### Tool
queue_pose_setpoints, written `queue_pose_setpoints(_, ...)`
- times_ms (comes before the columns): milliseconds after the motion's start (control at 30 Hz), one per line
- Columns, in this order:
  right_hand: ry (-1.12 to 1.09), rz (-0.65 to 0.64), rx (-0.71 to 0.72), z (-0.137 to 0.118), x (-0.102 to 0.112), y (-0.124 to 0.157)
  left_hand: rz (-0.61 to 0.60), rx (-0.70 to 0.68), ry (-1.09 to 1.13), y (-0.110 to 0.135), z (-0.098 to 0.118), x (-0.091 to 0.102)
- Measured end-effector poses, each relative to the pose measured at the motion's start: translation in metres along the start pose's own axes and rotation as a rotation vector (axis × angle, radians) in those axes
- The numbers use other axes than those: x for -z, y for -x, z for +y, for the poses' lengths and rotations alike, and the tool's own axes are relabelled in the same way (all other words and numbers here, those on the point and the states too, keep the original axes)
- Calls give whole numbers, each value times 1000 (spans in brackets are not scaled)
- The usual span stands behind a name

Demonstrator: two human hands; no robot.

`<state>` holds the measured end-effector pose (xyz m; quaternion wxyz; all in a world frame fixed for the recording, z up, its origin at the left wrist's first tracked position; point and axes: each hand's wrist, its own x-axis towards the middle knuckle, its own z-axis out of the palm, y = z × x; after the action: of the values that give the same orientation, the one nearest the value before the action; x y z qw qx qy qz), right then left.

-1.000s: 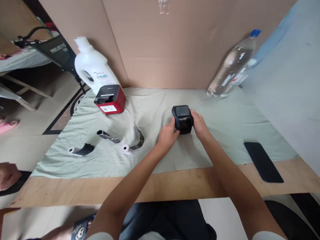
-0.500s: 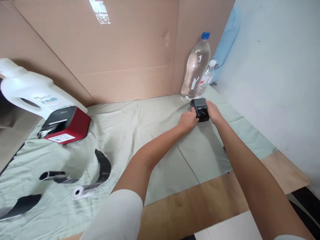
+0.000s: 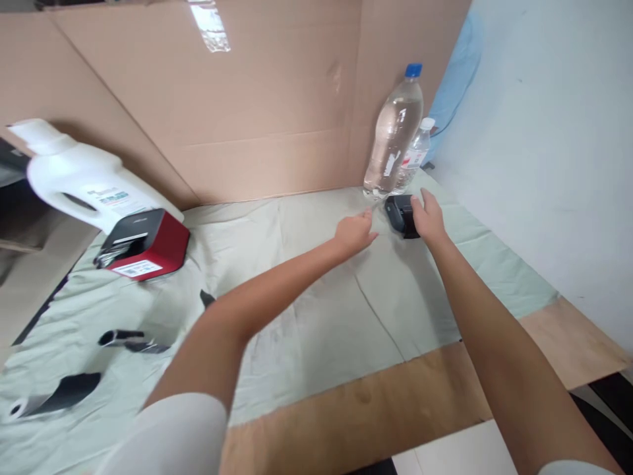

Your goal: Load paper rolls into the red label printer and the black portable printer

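Wooden desk edge nearest, at 6 o'clock, bare in front of a pale green cloth. At 8 o'clock on the cloth, a paper roll and a black tube. Further out, at 9 o'clock, a red printer before a white jug. Left hand mid-cloth, fingers loosely spread, holding nothing, just apart from a small black printer at its 3 o'clock. Right hand touching that printer's right side, fingers draped over it; firm grip or not, cannot tell. Farthest, at 1 o'clock, two water bottles against cardboard.
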<state>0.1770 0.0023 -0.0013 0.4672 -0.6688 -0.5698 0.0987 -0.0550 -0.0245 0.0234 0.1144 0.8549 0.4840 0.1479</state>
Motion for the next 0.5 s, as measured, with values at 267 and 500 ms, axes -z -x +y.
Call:
queue_pose_setpoints(267, -229, -455, 438, -172, -129, 106, 465, 574, -298, 213, -207, 195)
queue_pose_setpoints(500, -486, -916, 398, -335, -297, 207, 513, 1013, 206, 324, -355, 232)
